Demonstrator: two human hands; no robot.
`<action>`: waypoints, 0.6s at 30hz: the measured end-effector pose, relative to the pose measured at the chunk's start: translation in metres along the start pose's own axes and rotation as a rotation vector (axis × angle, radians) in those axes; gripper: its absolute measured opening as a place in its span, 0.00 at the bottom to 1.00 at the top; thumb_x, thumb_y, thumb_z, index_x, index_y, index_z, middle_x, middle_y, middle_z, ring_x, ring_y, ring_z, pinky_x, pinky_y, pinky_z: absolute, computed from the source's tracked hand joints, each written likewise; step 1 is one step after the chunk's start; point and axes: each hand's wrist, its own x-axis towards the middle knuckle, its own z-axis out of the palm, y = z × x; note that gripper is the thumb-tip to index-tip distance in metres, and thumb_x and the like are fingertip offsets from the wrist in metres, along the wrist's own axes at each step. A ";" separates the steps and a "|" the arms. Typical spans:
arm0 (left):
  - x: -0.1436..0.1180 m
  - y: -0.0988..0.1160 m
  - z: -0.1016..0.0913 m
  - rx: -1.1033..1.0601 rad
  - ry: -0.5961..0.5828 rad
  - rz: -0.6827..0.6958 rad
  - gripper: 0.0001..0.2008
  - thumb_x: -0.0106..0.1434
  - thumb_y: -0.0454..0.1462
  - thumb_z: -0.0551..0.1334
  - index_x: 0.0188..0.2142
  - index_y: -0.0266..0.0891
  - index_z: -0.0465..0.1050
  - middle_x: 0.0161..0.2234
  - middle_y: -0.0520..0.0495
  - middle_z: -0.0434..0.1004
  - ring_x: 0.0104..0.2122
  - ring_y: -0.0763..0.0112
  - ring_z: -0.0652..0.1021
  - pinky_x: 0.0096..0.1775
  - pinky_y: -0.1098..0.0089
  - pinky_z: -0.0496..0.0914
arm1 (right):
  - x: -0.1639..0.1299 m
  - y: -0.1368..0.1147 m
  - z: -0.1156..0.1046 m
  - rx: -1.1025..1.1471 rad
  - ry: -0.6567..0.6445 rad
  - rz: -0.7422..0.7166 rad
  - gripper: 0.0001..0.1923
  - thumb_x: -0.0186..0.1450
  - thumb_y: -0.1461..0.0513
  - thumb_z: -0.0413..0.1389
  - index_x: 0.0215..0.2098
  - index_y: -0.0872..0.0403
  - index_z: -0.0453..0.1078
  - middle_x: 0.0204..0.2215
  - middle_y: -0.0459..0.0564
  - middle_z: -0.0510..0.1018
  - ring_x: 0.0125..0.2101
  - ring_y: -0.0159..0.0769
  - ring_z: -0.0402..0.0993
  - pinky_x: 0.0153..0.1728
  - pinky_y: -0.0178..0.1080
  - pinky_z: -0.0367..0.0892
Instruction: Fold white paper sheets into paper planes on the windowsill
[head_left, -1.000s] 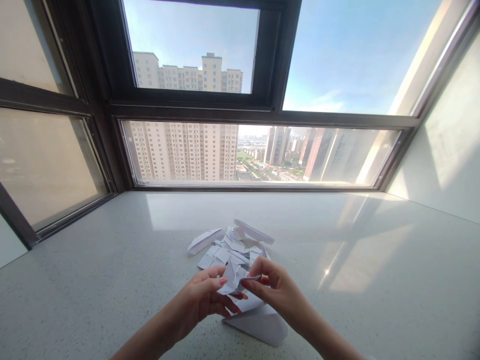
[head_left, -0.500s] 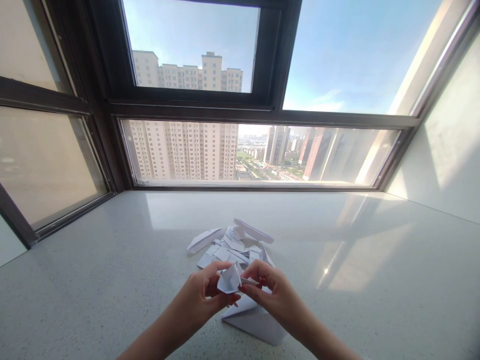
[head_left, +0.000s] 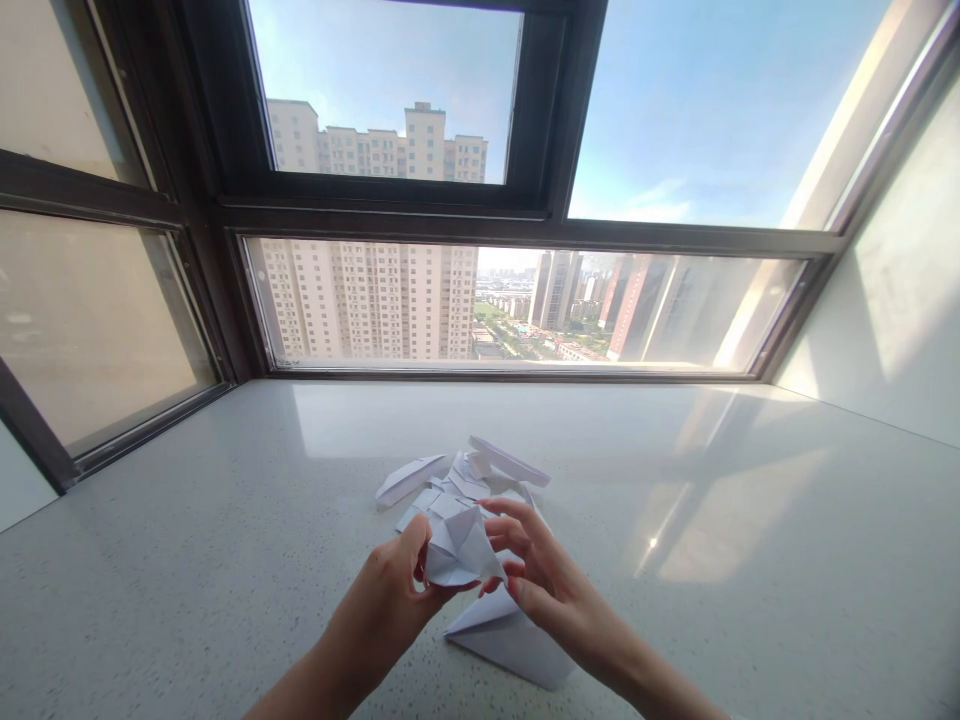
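One folded white paper piece (head_left: pixel 457 552) sits raised above the worktop (head_left: pixel 187 560), pinched by left hand (head_left: pixel 390 600) fingers; right hand (head_left: pixel 551 590) fingers touch it, half spread. Paper pile (head_left: pixel 465 480) at 12 o'clock; folded sheet (head_left: pixel 510 640) at 5 o'clock.

I look out over a pale speckled stone sill (head_left: pixel 187 560) that runs wide before me. At twelve o'clock a dark-framed window (head_left: pixel 540 225) shows tall beige apartment blocks (head_left: pixel 367 300) and, toward one o'clock, red towers (head_left: pixel 637 305) under blue sky. At nine o'clock a side pane (head_left: pixel 90 330) glows dull tan. At three o'clock a white wall (head_left: pixel 892 290) catches sunlight, and bright patches lie across the sill at two o'clock.
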 end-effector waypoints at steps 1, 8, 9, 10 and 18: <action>0.000 -0.002 0.001 0.023 -0.004 0.009 0.17 0.50 0.48 0.61 0.22 0.40 0.55 0.19 0.56 0.64 0.20 0.76 0.63 0.23 0.75 0.57 | 0.000 -0.001 0.000 0.002 -0.017 0.010 0.20 0.60 0.63 0.49 0.51 0.47 0.53 0.41 0.51 0.66 0.37 0.34 0.65 0.38 0.41 0.64; 0.001 -0.002 0.000 0.006 -0.089 0.000 0.18 0.49 0.48 0.62 0.20 0.39 0.57 0.19 0.56 0.63 0.21 0.76 0.63 0.23 0.75 0.56 | 0.002 0.006 -0.006 -0.305 0.018 0.011 0.10 0.57 0.67 0.53 0.38 0.51 0.65 0.36 0.48 0.70 0.39 0.35 0.66 0.39 0.39 0.64; 0.001 0.000 0.000 -0.042 -0.104 -0.013 0.18 0.48 0.48 0.62 0.21 0.39 0.57 0.19 0.55 0.64 0.21 0.76 0.63 0.24 0.75 0.57 | 0.003 0.007 -0.007 -0.328 0.038 0.013 0.07 0.56 0.67 0.54 0.34 0.51 0.66 0.34 0.47 0.70 0.37 0.35 0.67 0.39 0.38 0.64; 0.002 0.001 -0.001 -0.112 -0.118 -0.026 0.17 0.48 0.47 0.63 0.22 0.39 0.58 0.20 0.55 0.65 0.22 0.75 0.65 0.24 0.75 0.58 | 0.004 0.007 -0.007 -0.330 0.062 0.018 0.05 0.56 0.66 0.55 0.32 0.52 0.66 0.31 0.46 0.71 0.35 0.34 0.68 0.38 0.38 0.64; 0.006 0.002 -0.002 -0.841 -0.309 -0.178 0.20 0.51 0.40 0.64 0.38 0.40 0.53 0.29 0.50 0.75 0.29 0.70 0.74 0.33 0.69 0.66 | 0.006 0.007 -0.007 -0.068 0.111 0.034 0.05 0.55 0.62 0.58 0.27 0.54 0.66 0.29 0.46 0.74 0.33 0.33 0.71 0.35 0.36 0.66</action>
